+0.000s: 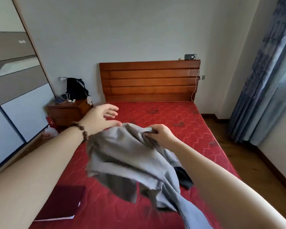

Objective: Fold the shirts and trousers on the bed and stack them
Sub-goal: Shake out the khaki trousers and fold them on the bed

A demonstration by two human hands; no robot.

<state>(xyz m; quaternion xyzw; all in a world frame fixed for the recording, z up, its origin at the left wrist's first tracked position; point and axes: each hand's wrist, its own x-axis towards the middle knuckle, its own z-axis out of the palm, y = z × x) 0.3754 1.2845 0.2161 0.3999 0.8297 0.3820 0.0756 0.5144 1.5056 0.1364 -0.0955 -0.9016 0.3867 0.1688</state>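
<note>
A grey garment hangs in the air over the red mattress, blurred at its lower edges. My right hand grips a bunched fold at its top edge. My left hand, with a bead bracelet on the wrist, is spread with straight fingers just left of the garment's top and holds nothing. A dark garment lies on the mattress, partly hidden under the grey one and my right forearm.
A dark red notebook lies at the mattress's near left. The wooden headboard stands at the back, a nightstand with a black bag to its left. Wardrobe doors line the left, curtains the right.
</note>
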